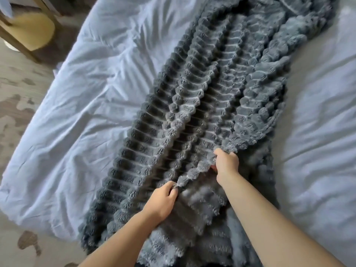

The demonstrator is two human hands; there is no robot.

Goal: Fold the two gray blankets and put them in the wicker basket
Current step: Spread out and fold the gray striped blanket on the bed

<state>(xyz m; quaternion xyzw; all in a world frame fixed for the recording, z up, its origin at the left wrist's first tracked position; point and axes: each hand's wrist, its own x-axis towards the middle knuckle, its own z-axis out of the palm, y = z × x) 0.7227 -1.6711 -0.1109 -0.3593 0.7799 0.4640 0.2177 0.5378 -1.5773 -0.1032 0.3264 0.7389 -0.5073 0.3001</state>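
A gray ribbed fleece blanket (202, 105) lies stretched lengthwise across the bed, running from the near edge to the top right. My left hand (163, 199) pinches its scalloped edge near the bottom centre. My right hand (225, 162) grips the same edge a little farther up and to the right. More gray fleece (196, 224) lies bunched under my forearms; whether it is a second blanket I cannot tell. No wicker basket is in view.
The bed is covered by a wrinkled pale blue duvet (82, 105). A wooden chair with a yellow cushion (32, 29) stands at the top left on a patterned floor (17, 105).
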